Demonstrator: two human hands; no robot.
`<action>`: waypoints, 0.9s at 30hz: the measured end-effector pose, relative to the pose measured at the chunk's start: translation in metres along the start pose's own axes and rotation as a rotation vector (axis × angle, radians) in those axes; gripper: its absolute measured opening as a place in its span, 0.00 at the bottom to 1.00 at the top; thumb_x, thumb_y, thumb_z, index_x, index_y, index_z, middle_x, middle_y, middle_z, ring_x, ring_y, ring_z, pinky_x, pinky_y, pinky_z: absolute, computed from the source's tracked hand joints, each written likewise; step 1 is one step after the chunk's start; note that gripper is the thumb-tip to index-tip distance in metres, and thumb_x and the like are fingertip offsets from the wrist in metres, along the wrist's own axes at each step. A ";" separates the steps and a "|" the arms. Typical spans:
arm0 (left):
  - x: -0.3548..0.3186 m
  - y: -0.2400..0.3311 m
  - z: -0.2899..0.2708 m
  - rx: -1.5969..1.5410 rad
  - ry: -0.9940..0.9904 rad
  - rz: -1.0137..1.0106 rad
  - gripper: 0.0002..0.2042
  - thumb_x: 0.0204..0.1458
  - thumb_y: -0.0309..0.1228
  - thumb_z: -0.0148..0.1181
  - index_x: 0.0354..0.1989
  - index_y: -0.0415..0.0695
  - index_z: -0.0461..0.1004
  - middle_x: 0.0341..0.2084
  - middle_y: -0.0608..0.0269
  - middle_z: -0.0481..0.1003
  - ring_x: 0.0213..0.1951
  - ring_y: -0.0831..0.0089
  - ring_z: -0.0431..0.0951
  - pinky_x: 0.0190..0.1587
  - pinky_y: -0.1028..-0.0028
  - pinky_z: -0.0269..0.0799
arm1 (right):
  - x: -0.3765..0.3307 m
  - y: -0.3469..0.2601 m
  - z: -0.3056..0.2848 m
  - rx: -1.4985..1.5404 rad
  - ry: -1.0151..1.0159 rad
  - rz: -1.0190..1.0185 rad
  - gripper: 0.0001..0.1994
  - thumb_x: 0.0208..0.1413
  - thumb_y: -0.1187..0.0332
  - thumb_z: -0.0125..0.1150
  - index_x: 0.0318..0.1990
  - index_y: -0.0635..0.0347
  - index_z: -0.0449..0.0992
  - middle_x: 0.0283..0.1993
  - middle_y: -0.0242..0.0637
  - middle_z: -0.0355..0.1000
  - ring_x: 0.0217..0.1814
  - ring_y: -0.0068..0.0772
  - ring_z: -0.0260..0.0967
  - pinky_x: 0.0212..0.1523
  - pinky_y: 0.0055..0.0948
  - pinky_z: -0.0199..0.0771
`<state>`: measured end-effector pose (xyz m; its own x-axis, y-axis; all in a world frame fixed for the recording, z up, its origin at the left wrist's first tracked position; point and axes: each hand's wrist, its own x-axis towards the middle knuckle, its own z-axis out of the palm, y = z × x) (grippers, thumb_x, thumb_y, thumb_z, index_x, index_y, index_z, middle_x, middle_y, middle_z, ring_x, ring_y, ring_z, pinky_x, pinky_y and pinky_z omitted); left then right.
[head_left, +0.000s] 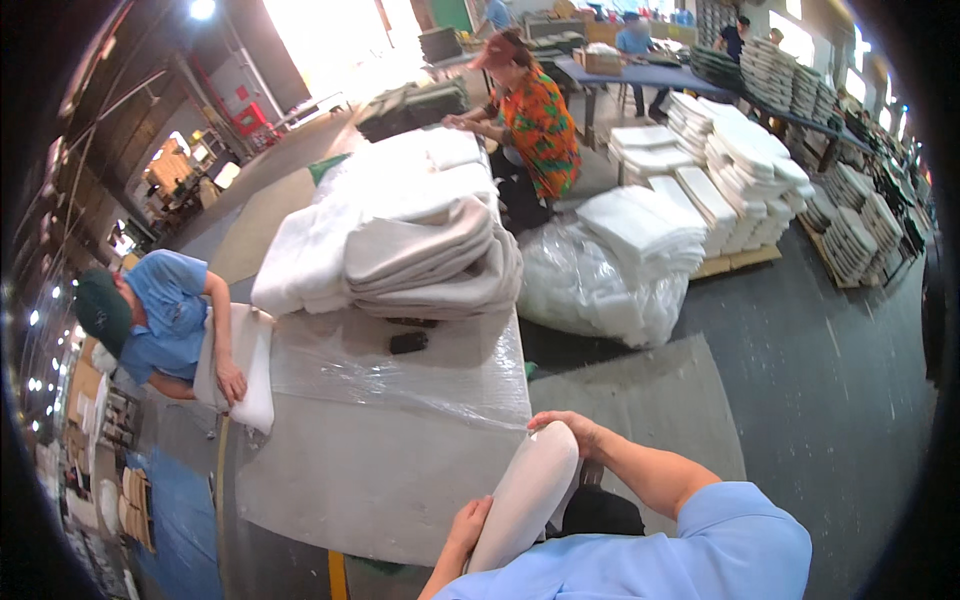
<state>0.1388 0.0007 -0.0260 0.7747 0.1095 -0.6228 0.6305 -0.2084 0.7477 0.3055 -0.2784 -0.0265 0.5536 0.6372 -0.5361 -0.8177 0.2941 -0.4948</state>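
Note:
A pale, long padded cushion (527, 490) lies slanted against my body at the near edge of the table. My right hand (568, 428) grips its far rounded end, with the fingers curled around the edge. Lower down, my left hand (468, 522) is closed on the cushion's left side. Part of the cushion's near end is hidden by my blue shirt. In front of me is the grey-covered table (370, 480), partly under clear plastic sheeting (400, 378). Farther along it, folded beige covers (430, 250) are stacked beside white padding (310, 235).
A small black object (408, 343) lies on the plastic. At the left, a person in a blue shirt (165, 310) handles another pale cushion (250, 365). A person in an orange patterned shirt (540, 120) stands beyond the table. A plastic bag (600, 290) and white stacks (740, 150) stand right.

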 end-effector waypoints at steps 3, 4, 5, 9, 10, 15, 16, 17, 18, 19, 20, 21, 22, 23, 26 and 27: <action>-0.010 -0.005 -0.004 0.001 0.129 0.009 0.27 0.65 0.53 0.62 0.44 0.35 0.83 0.36 0.59 0.83 0.39 0.74 0.78 0.45 0.68 0.75 | 0.017 -0.003 0.013 -0.063 -0.066 0.017 0.14 0.65 0.54 0.63 0.50 0.50 0.80 0.47 0.40 0.82 0.49 0.39 0.80 0.55 0.42 0.80; -0.012 -0.006 -0.004 0.015 0.184 0.016 0.27 0.65 0.53 0.61 0.42 0.34 0.83 0.35 0.59 0.83 0.39 0.75 0.79 0.44 0.67 0.75 | 0.021 -0.005 0.015 -0.073 -0.073 0.033 0.14 0.65 0.54 0.62 0.50 0.51 0.80 0.48 0.41 0.82 0.49 0.39 0.80 0.55 0.42 0.80; -0.015 -0.007 -0.005 0.050 0.229 0.002 0.26 0.64 0.52 0.62 0.40 0.35 0.83 0.33 0.57 0.83 0.38 0.72 0.80 0.44 0.66 0.75 | 0.024 -0.006 0.017 -0.077 -0.081 0.052 0.14 0.66 0.54 0.61 0.51 0.51 0.80 0.48 0.41 0.82 0.49 0.40 0.80 0.55 0.42 0.80; -0.017 0.001 -0.002 0.256 0.488 0.067 0.21 0.62 0.47 0.63 0.34 0.37 0.82 0.28 0.49 0.82 0.34 0.60 0.82 0.42 0.60 0.76 | 0.040 -0.017 0.015 -0.085 -0.175 0.070 0.15 0.68 0.54 0.59 0.53 0.52 0.79 0.46 0.40 0.81 0.49 0.37 0.80 0.54 0.41 0.80; -0.020 0.004 0.000 0.323 0.571 0.113 0.19 0.62 0.45 0.63 0.33 0.38 0.82 0.27 0.46 0.82 0.33 0.56 0.83 0.42 0.59 0.76 | 0.044 -0.021 0.011 -0.083 -0.201 0.071 0.15 0.68 0.55 0.59 0.53 0.52 0.79 0.45 0.40 0.81 0.49 0.36 0.80 0.54 0.41 0.81; -0.032 0.027 -0.016 0.328 0.839 0.154 0.18 0.62 0.43 0.63 0.31 0.38 0.79 0.27 0.46 0.80 0.32 0.46 0.81 0.39 0.52 0.73 | 0.072 -0.045 0.031 -0.202 -0.266 0.147 0.17 0.69 0.54 0.61 0.56 0.51 0.81 0.48 0.34 0.80 0.50 0.30 0.78 0.54 0.37 0.79; -0.033 0.026 -0.017 0.346 0.856 0.155 0.18 0.62 0.42 0.63 0.30 0.38 0.79 0.26 0.46 0.80 0.32 0.45 0.80 0.39 0.52 0.73 | 0.080 -0.049 0.037 -0.285 -0.262 0.168 0.18 0.68 0.53 0.62 0.57 0.51 0.81 0.48 0.33 0.79 0.51 0.29 0.78 0.54 0.36 0.79; -0.034 0.023 -0.016 0.362 0.874 0.155 0.18 0.62 0.42 0.63 0.29 0.38 0.78 0.26 0.46 0.79 0.32 0.45 0.80 0.39 0.51 0.73 | 0.088 -0.052 0.040 -0.371 -0.259 0.188 0.19 0.67 0.52 0.63 0.57 0.50 0.82 0.49 0.32 0.79 0.52 0.28 0.77 0.55 0.35 0.78; -0.032 0.020 -0.010 0.380 0.853 0.187 0.17 0.62 0.41 0.63 0.29 0.38 0.78 0.26 0.46 0.79 0.33 0.45 0.80 0.39 0.51 0.73 | 0.096 -0.058 0.037 -0.572 -0.267 0.195 0.19 0.68 0.51 0.63 0.58 0.51 0.82 0.50 0.32 0.79 0.54 0.27 0.76 0.56 0.33 0.77; -0.025 0.018 -0.002 0.395 0.822 0.232 0.16 0.62 0.40 0.63 0.30 0.38 0.78 0.27 0.47 0.79 0.33 0.45 0.79 0.39 0.51 0.73 | 0.104 -0.068 0.029 -0.775 -0.259 0.191 0.20 0.68 0.50 0.63 0.58 0.52 0.82 0.51 0.32 0.80 0.55 0.25 0.75 0.58 0.31 0.76; -0.026 0.009 -0.002 0.422 0.813 0.245 0.16 0.62 0.39 0.63 0.30 0.38 0.78 0.28 0.47 0.79 0.33 0.45 0.79 0.39 0.51 0.72 | 0.111 -0.069 0.038 -0.970 -0.285 0.206 0.21 0.68 0.50 0.63 0.59 0.53 0.83 0.52 0.31 0.80 0.57 0.24 0.75 0.59 0.29 0.75; -0.029 0.000 -0.003 0.418 0.864 0.277 0.15 0.62 0.39 0.63 0.30 0.39 0.78 0.29 0.47 0.79 0.33 0.45 0.79 0.38 0.51 0.72 | 0.114 -0.069 0.044 -1.118 -0.353 0.165 0.26 0.66 0.45 0.65 0.60 0.57 0.82 0.56 0.36 0.80 0.59 0.28 0.75 0.61 0.32 0.74; -0.033 -0.010 -0.003 0.415 0.915 0.311 0.14 0.62 0.38 0.63 0.30 0.39 0.77 0.29 0.48 0.79 0.34 0.45 0.78 0.38 0.51 0.72 | 0.122 -0.074 0.055 -1.247 -0.414 0.154 0.28 0.64 0.45 0.66 0.60 0.58 0.81 0.57 0.37 0.80 0.60 0.30 0.75 0.61 0.33 0.73; -0.032 -0.016 0.003 0.398 0.939 0.354 0.13 0.62 0.37 0.63 0.31 0.40 0.77 0.30 0.48 0.79 0.34 0.45 0.78 0.38 0.52 0.72 | 0.126 -0.079 0.055 -1.377 -0.445 0.151 0.30 0.63 0.44 0.67 0.61 0.59 0.81 0.58 0.39 0.80 0.61 0.32 0.75 0.62 0.34 0.73; -0.032 -0.013 -0.006 0.399 1.000 0.340 0.12 0.60 0.39 0.66 0.33 0.41 0.80 0.30 0.51 0.80 0.33 0.50 0.80 0.38 0.55 0.74 | 0.138 -0.087 0.073 -1.617 -0.601 0.192 0.32 0.55 0.42 0.74 0.59 0.56 0.83 0.54 0.40 0.82 0.58 0.42 0.78 0.58 0.41 0.76; -0.036 -0.014 -0.004 0.391 0.982 0.371 0.12 0.61 0.39 0.65 0.33 0.41 0.79 0.31 0.51 0.80 0.34 0.49 0.80 0.38 0.55 0.74 | 0.140 -0.081 0.087 -1.687 -0.661 0.236 0.32 0.55 0.42 0.74 0.58 0.56 0.83 0.54 0.41 0.82 0.59 0.42 0.78 0.58 0.42 0.76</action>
<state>0.1025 0.0034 -0.0134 0.7224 0.6604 0.2051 0.4278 -0.6598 0.6178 0.4351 -0.1513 -0.0021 -0.0250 0.8219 -0.5690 0.3857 -0.5172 -0.7640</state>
